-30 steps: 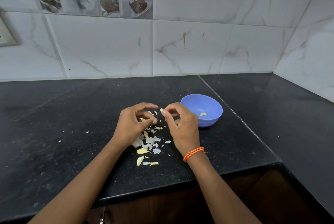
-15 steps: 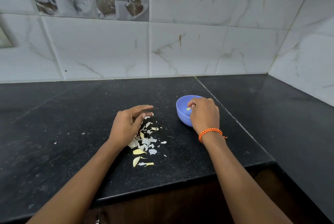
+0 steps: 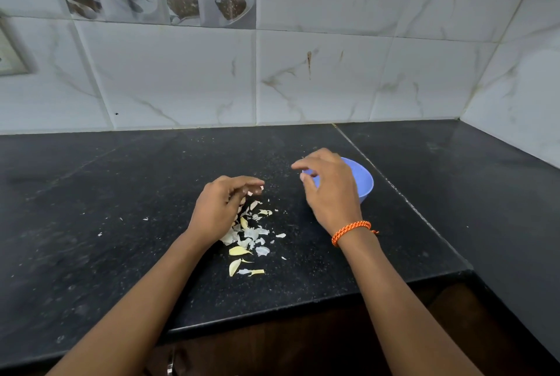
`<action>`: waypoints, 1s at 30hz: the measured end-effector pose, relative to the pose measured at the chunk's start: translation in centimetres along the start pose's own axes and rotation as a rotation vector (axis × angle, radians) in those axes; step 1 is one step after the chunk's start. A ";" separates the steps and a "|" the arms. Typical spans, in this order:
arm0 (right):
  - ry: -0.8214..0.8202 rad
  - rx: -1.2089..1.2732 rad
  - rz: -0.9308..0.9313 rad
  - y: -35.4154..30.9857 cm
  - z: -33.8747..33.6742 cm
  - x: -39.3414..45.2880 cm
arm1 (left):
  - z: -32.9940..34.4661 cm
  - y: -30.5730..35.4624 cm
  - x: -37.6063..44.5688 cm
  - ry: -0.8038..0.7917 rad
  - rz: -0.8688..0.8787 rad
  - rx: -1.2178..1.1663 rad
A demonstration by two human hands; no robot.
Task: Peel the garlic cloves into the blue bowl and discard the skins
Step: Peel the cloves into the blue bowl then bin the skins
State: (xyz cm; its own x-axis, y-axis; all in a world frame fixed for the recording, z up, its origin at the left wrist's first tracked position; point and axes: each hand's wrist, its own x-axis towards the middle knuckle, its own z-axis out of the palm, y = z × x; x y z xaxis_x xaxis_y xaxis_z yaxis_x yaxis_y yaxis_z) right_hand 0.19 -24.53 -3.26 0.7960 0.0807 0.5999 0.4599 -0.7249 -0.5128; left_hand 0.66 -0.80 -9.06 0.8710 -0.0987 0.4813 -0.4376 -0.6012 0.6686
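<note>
The blue bowl (image 3: pixel 366 184) stands on the black counter (image 3: pixel 121 193), mostly hidden behind my right hand (image 3: pixel 330 193). That hand hovers just left of the bowl with loosely curled fingers and holds nothing. My left hand (image 3: pixel 221 208) rests over the far end of a pile of white garlic skins (image 3: pixel 251 233), fingers relaxed and pointing right. Two yellowish garlic pieces (image 3: pixel 238 251) lie at the near end of the pile. The inside of the bowl is out of sight.
The counter's front edge (image 3: pixel 303 309) runs below my forearms. A seam (image 3: pixel 394 187) crosses the counter just right of the bowl. Tiled walls (image 3: pixel 303 78) close off the back and the right side. Small skin flecks (image 3: pixel 100 234) are scattered to the left.
My right hand carried a peeled clove from the left hand to the bowl, and has now drawn back left of it with nothing in it. The left hand stayed over the skins.
</note>
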 end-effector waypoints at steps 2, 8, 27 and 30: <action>-0.098 0.032 -0.042 -0.4 1.0 -0.8 | -0.1 -0.5 -0.1 -0.014 -0.015 0.010; -0.298 0.026 0.011 -0.9 3.7 -3.1 | -0.6 -0.8 0.3 0.029 -0.030 0.055; -0.378 -0.002 0.074 -4.3 7.8 -2.7 | -1.7 -1.8 0.8 0.099 -0.124 0.065; -0.250 0.260 0.194 -3.2 7.5 -2.2 | -1.7 -1.1 0.8 0.033 -0.056 -0.008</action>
State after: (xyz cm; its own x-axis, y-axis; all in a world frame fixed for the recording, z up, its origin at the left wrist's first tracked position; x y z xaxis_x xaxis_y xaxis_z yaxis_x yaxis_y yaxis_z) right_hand -0.08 -17.22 -7.50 0.9343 0.1463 0.3251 0.3501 -0.5486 -0.7593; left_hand 1.42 1.09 -8.45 0.8863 -0.0385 0.4614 -0.3903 -0.5984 0.6997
